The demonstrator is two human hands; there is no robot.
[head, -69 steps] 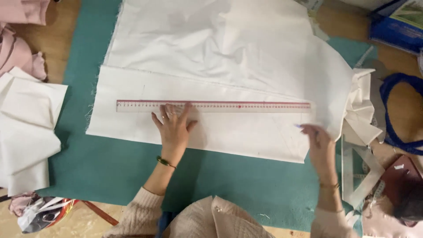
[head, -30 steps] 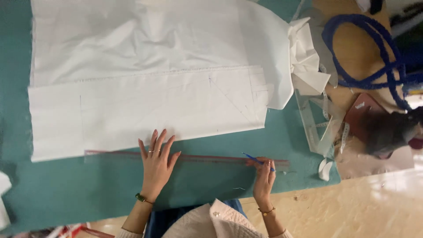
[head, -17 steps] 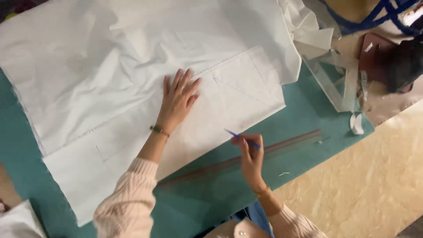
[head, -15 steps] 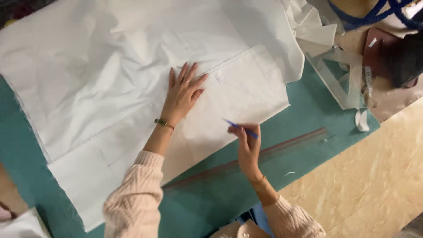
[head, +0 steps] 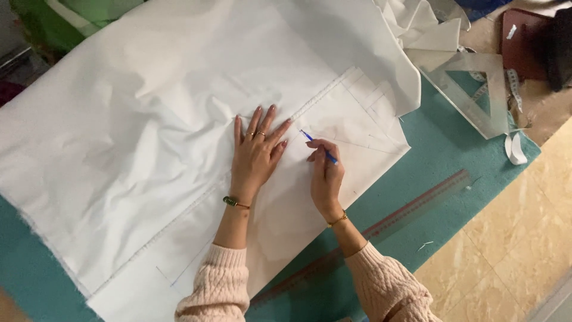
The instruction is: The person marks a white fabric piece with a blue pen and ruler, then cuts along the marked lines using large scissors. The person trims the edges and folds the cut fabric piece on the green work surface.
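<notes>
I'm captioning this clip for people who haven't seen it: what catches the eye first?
A big sheet of white fabric fills most of the view, spread over a teal mat. At the centre the left hand lies flat on the cloth, while the right hand holds a blue pencil with its tip on the fabric. A long ruler lies on the mat to the right.

White fabric (head: 179, 137), creased, spread flat over the teal mat (head: 465, 161); faint drawn lines near its right edge. Blue pen (head: 319, 147), tilted, tip on the fabric.
</notes>
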